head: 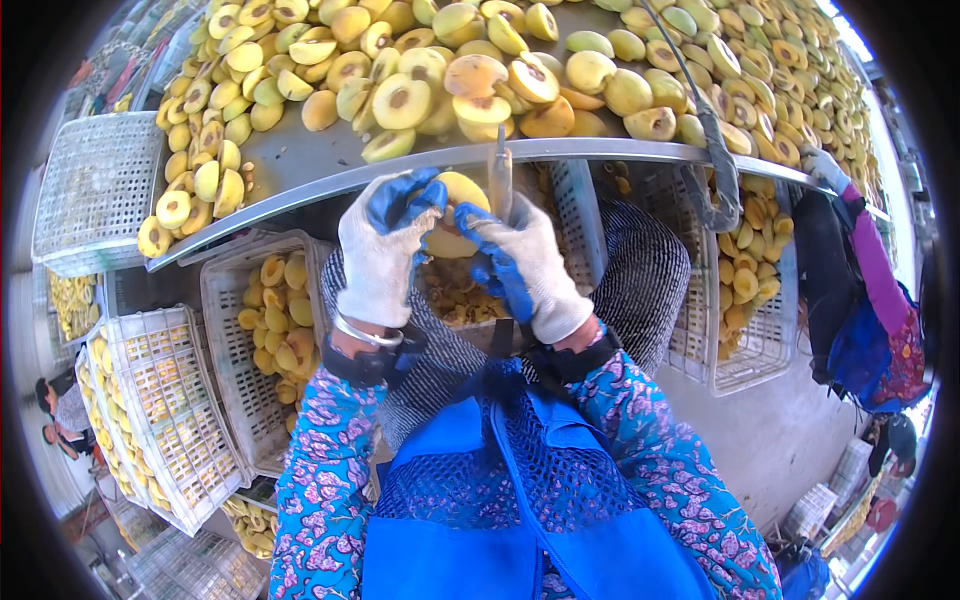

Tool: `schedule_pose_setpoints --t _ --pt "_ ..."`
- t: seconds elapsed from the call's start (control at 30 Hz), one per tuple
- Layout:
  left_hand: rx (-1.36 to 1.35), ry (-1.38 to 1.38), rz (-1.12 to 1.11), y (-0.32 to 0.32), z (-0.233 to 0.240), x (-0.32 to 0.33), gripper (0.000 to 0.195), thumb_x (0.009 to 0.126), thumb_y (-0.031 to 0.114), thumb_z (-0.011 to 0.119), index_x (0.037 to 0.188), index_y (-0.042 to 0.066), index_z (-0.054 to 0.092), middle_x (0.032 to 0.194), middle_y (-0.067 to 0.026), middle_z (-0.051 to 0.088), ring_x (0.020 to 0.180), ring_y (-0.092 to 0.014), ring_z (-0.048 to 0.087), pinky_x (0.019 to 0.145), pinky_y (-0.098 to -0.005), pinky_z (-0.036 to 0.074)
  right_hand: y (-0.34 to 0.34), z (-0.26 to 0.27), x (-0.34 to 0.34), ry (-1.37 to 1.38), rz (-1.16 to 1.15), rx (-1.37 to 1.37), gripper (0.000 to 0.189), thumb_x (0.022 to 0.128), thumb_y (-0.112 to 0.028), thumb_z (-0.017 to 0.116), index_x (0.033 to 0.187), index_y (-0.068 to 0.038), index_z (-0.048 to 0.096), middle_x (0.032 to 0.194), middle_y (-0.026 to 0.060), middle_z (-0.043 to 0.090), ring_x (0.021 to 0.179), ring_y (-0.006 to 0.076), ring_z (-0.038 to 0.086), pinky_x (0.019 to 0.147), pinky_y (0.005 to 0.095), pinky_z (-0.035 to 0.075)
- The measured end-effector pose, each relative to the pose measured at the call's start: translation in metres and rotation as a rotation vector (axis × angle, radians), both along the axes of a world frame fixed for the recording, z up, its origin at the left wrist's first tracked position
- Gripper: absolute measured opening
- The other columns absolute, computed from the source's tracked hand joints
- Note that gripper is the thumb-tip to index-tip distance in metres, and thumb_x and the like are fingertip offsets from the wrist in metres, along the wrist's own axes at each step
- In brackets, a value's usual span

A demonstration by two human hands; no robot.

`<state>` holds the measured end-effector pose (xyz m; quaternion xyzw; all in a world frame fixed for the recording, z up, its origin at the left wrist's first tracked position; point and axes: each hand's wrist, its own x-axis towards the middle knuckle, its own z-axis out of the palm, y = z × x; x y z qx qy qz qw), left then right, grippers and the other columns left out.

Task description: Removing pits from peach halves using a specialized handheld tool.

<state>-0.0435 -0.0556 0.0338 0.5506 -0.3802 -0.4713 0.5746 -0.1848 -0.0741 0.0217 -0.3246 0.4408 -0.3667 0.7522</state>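
My left hand (388,244), in a white knit glove with blue-coated fingers, grips yellow peach flesh (463,189) from the left. My right hand (534,262), gloved the same way, has its blue fingertips on the same fruit from the right. The fingers partly hide the fruit; whether it is one piece or two I cannot tell. A narrow upright tool (500,176) stands between the fruit and my right hand at the table edge. Whether it is held or fixed there is unclear. Beneath my hands lie peach scraps (461,300) in a container.
Many halved peaches (405,97) cover the metal table (300,154), whose raised rim (585,148) curves before me. Plastic crates (214,300) of peaches flank my legs. A wrapped cable (716,150) hangs over the rim. At right, another person's gloved hand (823,166) reaches the table.
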Motion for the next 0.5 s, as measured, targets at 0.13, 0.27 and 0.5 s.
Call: schedule_pose_setpoints --t 0.13,0.27,0.5 --pt "-0.08 -0.098 0.08 0.012 -0.019 -0.016 0.031 0.075 -0.018 0.059 0.104 -0.006 0.057 0.11 -0.011 0.062 0.095 -0.014 0.061 0.086 -0.0237 0.049 0.015 -0.008 0.004 -0.01 -0.139 0.09 0.027 0.084 -0.016 0.069 0.103 -0.002 0.056 0.073 0.0012 0.058 0.046 0.0057 0.047 0.04 0.02 0.039" --pt "-0.217 -0.372 -0.033 0.021 -0.03 -0.015 0.035 0.071 -0.016 0.06 0.103 -0.002 0.059 0.113 -0.0108 0.06 0.103 -0.018 0.059 0.091 -0.0266 0.047 0.032 -0.017 0.001 -0.052 -0.16 0.144 0.023 0.088 -0.024 0.063 0.101 -0.006 0.055 0.072 0.0005 0.056 0.045 0.0051 0.044 0.038 0.0183 0.034" --pt "-0.26 0.023 0.06 0.033 -0.016 -0.029 0.036 0.083 0.003 0.062 0.117 -0.003 0.056 0.129 -0.0133 0.052 0.118 -0.024 0.051 0.095 -0.0315 0.043 0.032 -0.016 -0.006 -0.226 -0.19 0.193 0.025 0.091 -0.03 0.06 0.102 -0.009 0.053 0.075 -0.001 0.054 0.049 0.0058 0.047 0.037 0.0184 0.033"
